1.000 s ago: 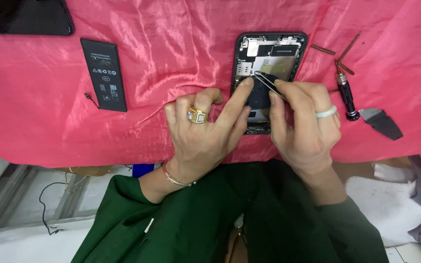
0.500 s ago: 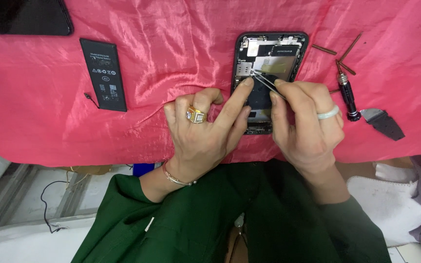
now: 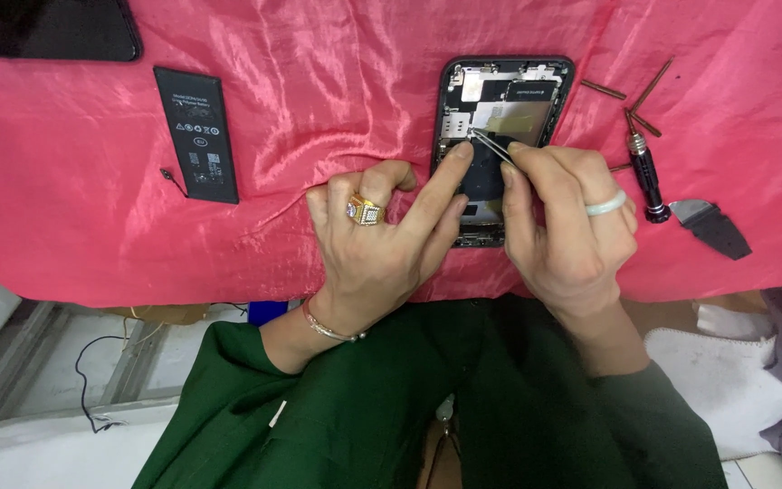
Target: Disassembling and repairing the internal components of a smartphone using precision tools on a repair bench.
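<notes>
So not much has moved in the last second: the phone [image 3: 504, 149] still lies opened on the pink cloth [image 3: 319, 109], with the right hand [image 3: 567, 231] pinching tweezers [image 3: 492, 145] whose tips stay at the same spot inside. Left hand [image 3: 391, 235] grips nothing, index finger pressed on the frame's edge. Looks like slow fiddly work, no part lifted out yet. Battery [image 3: 196, 134] lies well off to the side.
</notes>
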